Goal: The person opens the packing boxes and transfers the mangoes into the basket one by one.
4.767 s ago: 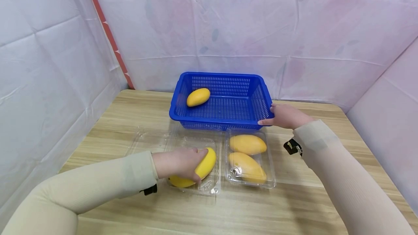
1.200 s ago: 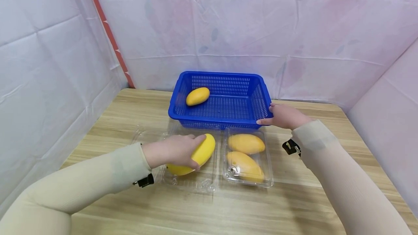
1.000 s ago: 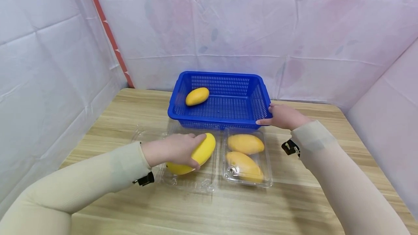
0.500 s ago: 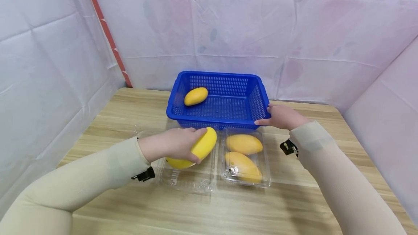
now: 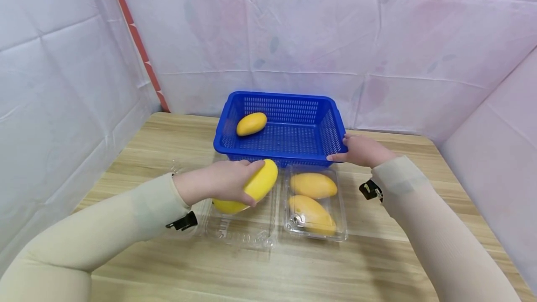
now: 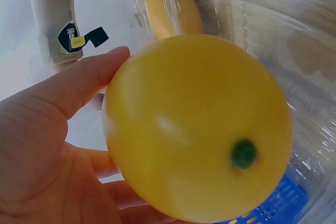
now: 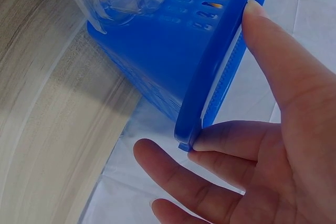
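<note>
In the head view my left hand (image 5: 220, 181) grips a yellow mango (image 5: 264, 181) above an open clear plastic clamshell box (image 5: 241, 236). The left wrist view shows thumb and fingers around the fruit, its green stem end towards the camera. At the blue basket (image 5: 278, 156), my right hand (image 5: 364, 151) pinches the rim at the near right corner. The right wrist view has the thumb (image 7: 273, 45) along the rim and fingers below it. Another mango (image 5: 251, 124) lies at the left inside the basket.
A closed clear clamshell box (image 5: 343, 218) with two mangoes stands right of the open one, just in front of the basket. The open box's lid lies to the left, partly behind my left forearm. Fabric walls (image 5: 293, 36) enclose the wooden table (image 5: 302, 274).
My left hand has lifted the mango up out of the open clamshell box and slightly towards the basket. The right hand has stayed on the basket rim.
</note>
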